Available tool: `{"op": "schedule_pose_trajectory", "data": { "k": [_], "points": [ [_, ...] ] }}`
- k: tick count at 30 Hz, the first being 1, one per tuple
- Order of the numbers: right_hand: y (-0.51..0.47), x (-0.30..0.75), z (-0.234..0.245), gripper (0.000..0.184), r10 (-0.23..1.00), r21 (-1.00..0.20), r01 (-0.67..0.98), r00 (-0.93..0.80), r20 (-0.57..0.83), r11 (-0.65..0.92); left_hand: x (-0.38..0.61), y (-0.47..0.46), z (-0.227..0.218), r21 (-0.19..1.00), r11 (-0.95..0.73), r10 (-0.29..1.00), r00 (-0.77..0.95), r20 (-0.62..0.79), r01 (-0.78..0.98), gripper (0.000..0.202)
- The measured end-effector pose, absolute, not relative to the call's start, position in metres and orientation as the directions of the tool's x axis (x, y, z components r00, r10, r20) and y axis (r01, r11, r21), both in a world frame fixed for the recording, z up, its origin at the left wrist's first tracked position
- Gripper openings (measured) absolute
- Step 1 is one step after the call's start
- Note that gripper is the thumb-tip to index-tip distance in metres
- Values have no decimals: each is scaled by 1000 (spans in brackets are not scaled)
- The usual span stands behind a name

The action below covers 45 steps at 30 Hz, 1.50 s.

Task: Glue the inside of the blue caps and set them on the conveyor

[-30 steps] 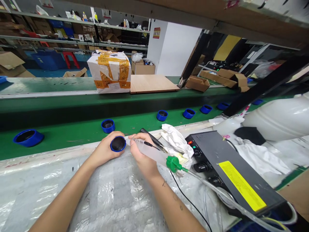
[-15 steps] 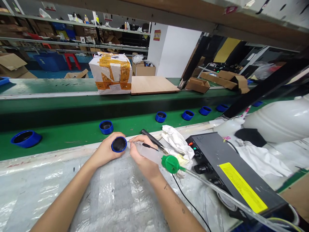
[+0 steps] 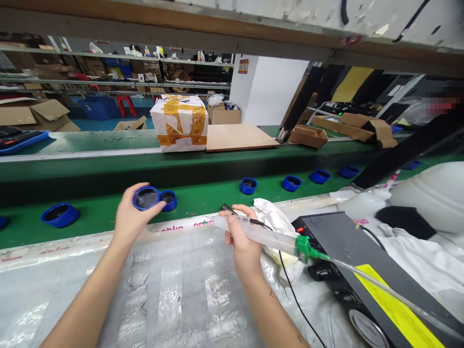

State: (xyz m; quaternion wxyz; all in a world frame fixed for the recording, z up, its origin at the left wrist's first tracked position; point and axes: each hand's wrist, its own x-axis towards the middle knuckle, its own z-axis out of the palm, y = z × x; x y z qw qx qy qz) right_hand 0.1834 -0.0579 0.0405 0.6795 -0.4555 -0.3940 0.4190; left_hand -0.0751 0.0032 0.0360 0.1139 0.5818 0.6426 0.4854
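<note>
My left hand [image 3: 132, 215] grips a round blue cup with a dark inside [image 3: 146, 198], held up over the near edge of the green belt. Just behind it, partly covered, another blue cup [image 3: 168, 200] stands on the belt. In my right hand [image 3: 243, 237] is a translucent dispensing syringe [image 3: 270, 238] with a green cap and a clear hose, its tip pointing left, apart from the cup. A black cable runs from a small clip on the syringe. By my right fingers lies a dark-handled tool [image 3: 226, 208], mostly hidden.
Several more blue cups [image 3: 248, 185] stand in a row along the green belt [image 3: 203, 200]. To the right are a grey-black control box [image 3: 348, 251], crumpled white cloth [image 3: 271, 215] and a large white jug [image 3: 431, 193]. A taped carton [image 3: 180, 123] sits behind; a shelf [image 3: 217, 29] hangs overhead.
My left hand has carried the cup left and up, away from the syringe tip. My right hand has drawn the syringe to the right. The view has shifted a little.
</note>
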Motion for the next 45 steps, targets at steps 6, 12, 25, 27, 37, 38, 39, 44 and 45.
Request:
{"op": "schedule_pose_trajectory", "data": {
  "k": [6,12,25,27,37,38,39,44,45],
  "points": [
    [-55,182,38,30,933,-943,-271,349,90,192,-144,17,13,631,216,900,-403,167,745,77],
    [-54,178,39,33,938,-941,-303,343,41,152,-151,19,17,499,157,933,-294,210,852,93],
    [-58,179,39,31,939,-929,-351,343,-11,118,-75,7,-1,449,-306,926,154,344,840,24],
    [-59,179,40,30,941,-917,-380,339,-20,118,-66,-2,5,509,-400,911,271,310,762,25],
    [-62,176,32,18,968,-962,-158,153,198,222,-34,-13,4,714,-423,904,316,288,558,56],
    [-63,174,31,15,965,-964,-116,133,224,240,-34,-13,4,710,-442,894,334,299,548,51],
    [-64,173,31,13,962,-963,-77,117,247,257,-34,-13,5,708,-457,885,349,307,538,46],
    [-67,168,32,7,938,-945,47,117,326,323,-30,-17,7,706,-468,878,374,300,532,41],
    [-67,168,32,7,935,-943,58,124,332,327,-29,-18,7,705,-462,880,373,293,537,41]
  ]
}}
